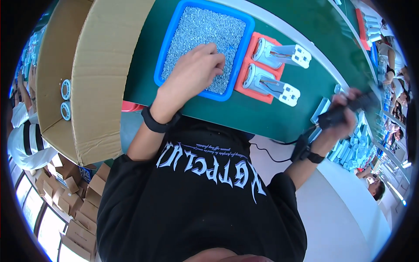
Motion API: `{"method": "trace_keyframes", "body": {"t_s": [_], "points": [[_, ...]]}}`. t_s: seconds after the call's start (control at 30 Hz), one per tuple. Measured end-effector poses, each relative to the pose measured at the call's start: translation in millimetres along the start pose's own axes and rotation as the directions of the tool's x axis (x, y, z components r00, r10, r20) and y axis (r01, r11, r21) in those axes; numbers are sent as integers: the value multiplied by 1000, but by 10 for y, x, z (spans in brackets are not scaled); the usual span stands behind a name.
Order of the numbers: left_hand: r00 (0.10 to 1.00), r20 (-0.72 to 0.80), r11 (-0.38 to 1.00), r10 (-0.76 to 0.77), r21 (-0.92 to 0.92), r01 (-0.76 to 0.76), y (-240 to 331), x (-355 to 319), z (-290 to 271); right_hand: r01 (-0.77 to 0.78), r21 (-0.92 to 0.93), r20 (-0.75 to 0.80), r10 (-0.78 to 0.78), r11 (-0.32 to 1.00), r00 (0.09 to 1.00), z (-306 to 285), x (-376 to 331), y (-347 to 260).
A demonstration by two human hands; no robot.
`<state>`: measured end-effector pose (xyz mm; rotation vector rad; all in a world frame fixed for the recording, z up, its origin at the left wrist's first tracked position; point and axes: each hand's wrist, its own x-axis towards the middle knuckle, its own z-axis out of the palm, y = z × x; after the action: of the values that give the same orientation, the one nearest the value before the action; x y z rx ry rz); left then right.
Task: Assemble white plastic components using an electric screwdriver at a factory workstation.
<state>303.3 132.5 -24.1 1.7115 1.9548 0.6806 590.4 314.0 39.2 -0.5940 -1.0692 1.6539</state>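
Note:
My left hand is over a blue tray filled with small silvery screws. Its fingers are curled together into a pinch, and what lies between them is too small to make out. My right hand is closed around a black power screwdriver with a cable, held over the right side of the table and blurred by motion. Between the hands, a red holder bears two white cylindrical housings, the far one and the near one. Each has wires and a white end plate sticking out to the right.
On the left stands a tall cardboard box with white rings inside. White plastic parts are heaped at the right. A pale raised rail borders the green tabletop. Other people work farther off at both sides.

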Motion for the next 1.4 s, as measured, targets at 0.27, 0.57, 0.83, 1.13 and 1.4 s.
{"method": "trace_keyframes", "body": {"t_s": [0.27, 0.57, 0.83, 1.13, 1.4], "points": [[1000, 11, 1000, -8, -27, 8, 14, 17, 22, 549, 366, 312, -655, 751, 688, 712, -22, -1435], [987, -150, 991, 53, -112, -71, -157, 35, 36, 397, 511, 432, -627, 763, 649, 830, 38, -1285], [945, -315, 877, 92, -423, -226, 141, 122, 73, 341, 352, 534, -486, 872, 691, 911, 82, -872], [978, -128, 47, -163, -991, -121, 542, 173, 468, 296, 345, 469, -437, 891, 767, 822, 233, -751], [972, -209, 158, -105, -969, -191, 520, 142, 464, 297, 377, 406, -445, 877, 798, 837, 255, -682]]}}
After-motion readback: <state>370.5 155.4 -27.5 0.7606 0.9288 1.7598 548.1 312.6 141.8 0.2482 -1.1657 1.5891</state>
